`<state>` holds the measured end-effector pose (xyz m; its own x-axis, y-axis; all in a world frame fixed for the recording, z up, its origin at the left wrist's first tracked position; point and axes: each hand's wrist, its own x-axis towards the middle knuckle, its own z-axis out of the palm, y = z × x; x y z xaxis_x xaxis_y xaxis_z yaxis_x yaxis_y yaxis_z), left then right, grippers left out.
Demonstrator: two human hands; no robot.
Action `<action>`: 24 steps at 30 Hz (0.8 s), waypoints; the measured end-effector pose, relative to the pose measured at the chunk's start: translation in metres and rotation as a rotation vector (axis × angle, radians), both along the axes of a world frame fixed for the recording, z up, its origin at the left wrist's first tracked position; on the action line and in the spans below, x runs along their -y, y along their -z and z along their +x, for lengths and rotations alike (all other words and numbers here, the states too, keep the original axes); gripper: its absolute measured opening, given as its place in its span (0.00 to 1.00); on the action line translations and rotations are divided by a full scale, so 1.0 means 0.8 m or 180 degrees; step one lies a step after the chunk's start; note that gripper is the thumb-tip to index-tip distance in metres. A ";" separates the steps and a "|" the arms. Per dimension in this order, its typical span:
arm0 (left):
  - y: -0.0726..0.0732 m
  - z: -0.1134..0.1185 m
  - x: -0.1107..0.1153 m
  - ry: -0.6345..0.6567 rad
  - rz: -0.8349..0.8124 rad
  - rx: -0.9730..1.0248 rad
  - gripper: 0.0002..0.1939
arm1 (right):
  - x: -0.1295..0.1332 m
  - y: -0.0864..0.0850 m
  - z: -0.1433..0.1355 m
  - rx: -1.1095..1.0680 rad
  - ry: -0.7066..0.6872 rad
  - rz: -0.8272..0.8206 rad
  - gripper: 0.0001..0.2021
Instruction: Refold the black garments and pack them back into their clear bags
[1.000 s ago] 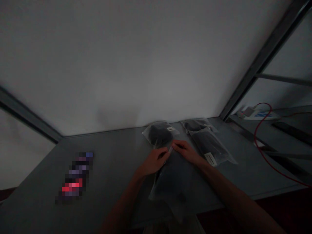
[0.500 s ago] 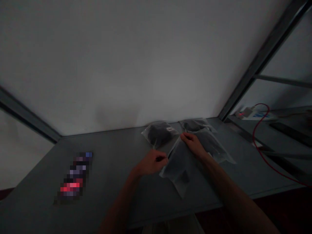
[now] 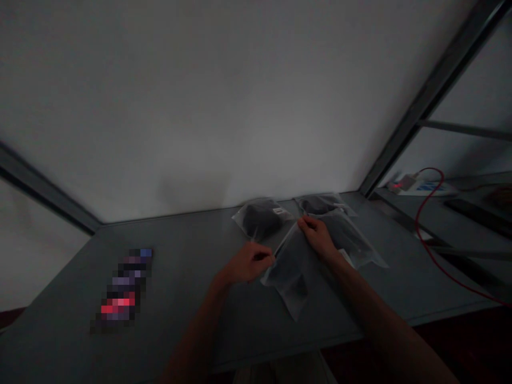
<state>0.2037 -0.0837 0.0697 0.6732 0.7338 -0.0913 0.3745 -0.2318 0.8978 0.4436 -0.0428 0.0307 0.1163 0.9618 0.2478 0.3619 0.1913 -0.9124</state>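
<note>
A frosted plastic bag (image 3: 286, 266) with something dark inside hangs slanted between my hands, over the grey table. My left hand (image 3: 252, 261) pinches the left end of its top edge. At the other end of that edge, my right hand (image 3: 314, 232) is closed on the bag's corner. Behind my left hand lies a second clear bag (image 3: 262, 218) with a dark bundle and a small white label. Two more bags, one at the back (image 3: 320, 204) and one beside my right wrist (image 3: 352, 240), lie to the right with dark contents.
A pixelated flat object lies on the grey table (image 3: 180, 240) at left. At right, a red cable (image 3: 418, 224) runs from a white power strip (image 3: 436, 188) past a dark bar-shaped object (image 3: 480, 216). A white wall panel (image 3: 240, 106) stands behind.
The lower tip of the held bag has shifted slightly up and left. Both hands keep their hold, with my left hand a touch higher.
</note>
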 end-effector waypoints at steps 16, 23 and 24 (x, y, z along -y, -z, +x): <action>0.001 0.006 0.002 -0.0179 0.0331 -0.0027 0.14 | 0.035 -0.032 -0.015 0.1950 -0.1148 0.1347 0.10; 0.009 0.005 -0.001 -0.0102 0.0408 0.0024 0.14 | 0.042 -0.042 -0.020 0.2358 -0.1698 0.1379 0.09; 0.011 0.005 -0.001 -0.0098 0.0448 0.0030 0.14 | 0.043 -0.042 -0.022 0.2387 -0.1732 0.1319 0.09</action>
<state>0.2074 -0.0825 0.0610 0.6505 0.7592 0.0201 0.3751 -0.3442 0.8607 0.4264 -0.0769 0.0641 -0.6345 0.6595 0.4031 0.5833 0.7507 -0.3101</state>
